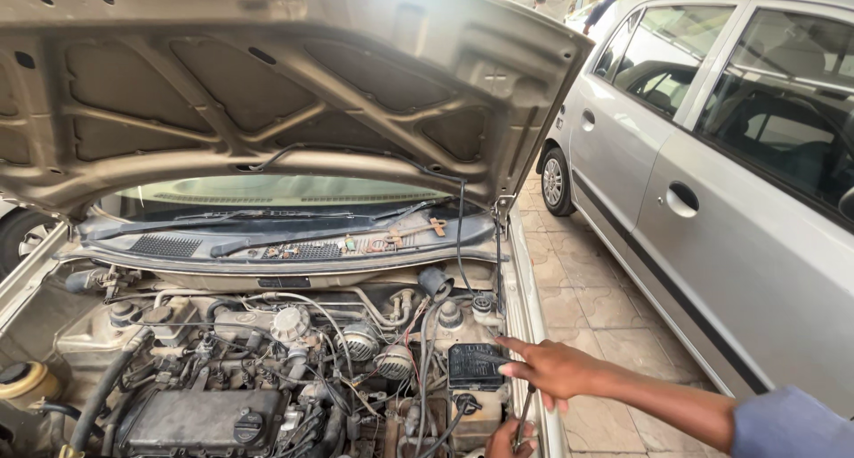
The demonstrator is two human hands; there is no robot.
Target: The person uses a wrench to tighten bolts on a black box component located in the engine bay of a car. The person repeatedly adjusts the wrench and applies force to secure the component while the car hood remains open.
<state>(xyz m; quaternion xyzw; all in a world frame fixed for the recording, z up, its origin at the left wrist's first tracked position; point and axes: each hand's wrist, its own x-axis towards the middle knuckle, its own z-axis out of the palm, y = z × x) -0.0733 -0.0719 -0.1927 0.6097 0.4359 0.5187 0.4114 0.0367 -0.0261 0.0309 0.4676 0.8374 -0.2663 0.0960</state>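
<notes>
black plastic, a squarish lidded box (475,365), sits at the right edge of the engine bay, and that is where the right hand (553,367) has gone. the hand comes in from the lower right on a blue sleeve (787,425), palm down, fingers loosely spread, the forefinger stretched out so that its tip lies at the box's upper right corner; the grip is open and holds nothing. lower down, at the very bottom of the view, the left hand (511,438) shows only in part. its grip is closed around a thin dark rod (525,412) that rises slanting toward the right wrist, just beside the box.

the box has a ribbed, dusty lid and stands close against the pale fender edge. a black cable runs down past its left side from the raised bonnet (267,76), which hangs wide overhead and is grey on its underside. left of the box lies a tangle of hoses and wires, two round finned caps (374,351), and further left the dark engine cover with its oil filler cap (248,427). a yellowish reservoir (27,382) sits at the far left. to the right, across tiled paving (592,307), a silver car (712,182) is parked alongside.
</notes>
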